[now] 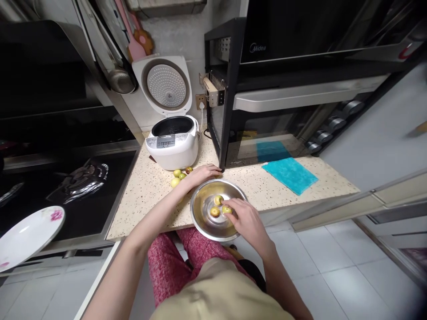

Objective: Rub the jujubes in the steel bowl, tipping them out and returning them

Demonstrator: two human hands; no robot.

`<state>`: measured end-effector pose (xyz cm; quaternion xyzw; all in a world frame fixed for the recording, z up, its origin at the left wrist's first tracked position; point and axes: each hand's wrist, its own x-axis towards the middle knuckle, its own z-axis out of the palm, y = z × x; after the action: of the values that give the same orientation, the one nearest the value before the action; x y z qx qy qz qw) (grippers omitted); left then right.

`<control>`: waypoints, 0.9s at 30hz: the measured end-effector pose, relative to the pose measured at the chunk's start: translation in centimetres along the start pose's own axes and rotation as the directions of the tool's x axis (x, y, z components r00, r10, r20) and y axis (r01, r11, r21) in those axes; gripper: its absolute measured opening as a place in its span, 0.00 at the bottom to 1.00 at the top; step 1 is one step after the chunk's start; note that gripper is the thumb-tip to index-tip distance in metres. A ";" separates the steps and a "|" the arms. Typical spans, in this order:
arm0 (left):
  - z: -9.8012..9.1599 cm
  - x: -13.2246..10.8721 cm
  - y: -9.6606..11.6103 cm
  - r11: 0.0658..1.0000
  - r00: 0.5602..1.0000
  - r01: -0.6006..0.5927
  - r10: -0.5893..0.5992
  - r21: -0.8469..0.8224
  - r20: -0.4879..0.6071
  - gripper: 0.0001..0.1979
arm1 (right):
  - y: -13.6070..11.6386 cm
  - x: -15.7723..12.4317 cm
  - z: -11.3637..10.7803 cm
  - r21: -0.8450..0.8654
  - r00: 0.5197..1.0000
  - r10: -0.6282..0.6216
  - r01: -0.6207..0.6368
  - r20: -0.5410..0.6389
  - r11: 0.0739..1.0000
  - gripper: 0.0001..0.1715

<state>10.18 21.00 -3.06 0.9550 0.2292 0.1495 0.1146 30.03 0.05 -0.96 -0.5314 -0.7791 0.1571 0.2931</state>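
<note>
A round stainless steel bowl [196, 195] sits at the counter's front edge, with several small yellow-green fruits in it. My right hand [245, 218] reaches in over the right side, thumb and fingertips closed on one fruit [227, 209]. Close to it lie two others, a yellow one [218, 200] and one with a brown patch [215, 212]. Beyond the far rim, my left hand [207, 173] lies palm down with its fingers stretched out near the oven's corner; what is beneath it is hidden. More green fruits [177, 173] rest left of that wrist, partly behind the forearm.
A white rice cooker [176, 153] stands at the back with its lid [167, 84] up. Right of it is a rack with an oven [267, 133]. A blue cloth [292, 174] lies on the counter [133, 195]. A white plate [30, 235] is beside the gas burner [83, 178].
</note>
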 end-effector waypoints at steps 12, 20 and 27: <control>-0.2 -0.1 1.7 0.989 0.991 0.134 -0.134 0.068 0.000 0.13 | -0.5 0.0 0.6 0.064 0.995 -0.019 0.025 -0.094 0.998 0.11; -2.3 -2.1 3.4 0.970 0.954 0.238 -0.224 0.046 -0.199 0.10 | -0.6 0.1 0.6 0.146 0.973 -0.031 0.066 -0.231 0.987 0.07; -2.0 -6.8 9.9 0.991 0.848 0.083 -0.125 -0.104 -0.516 0.14 | -1.6 1.2 1.2 0.262 0.931 0.058 0.041 -0.359 0.964 0.13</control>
<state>7.77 9.47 0.07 0.8599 0.2969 0.4047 0.0931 27.80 0.58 -0.66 -0.5108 -0.6809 0.1600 0.4999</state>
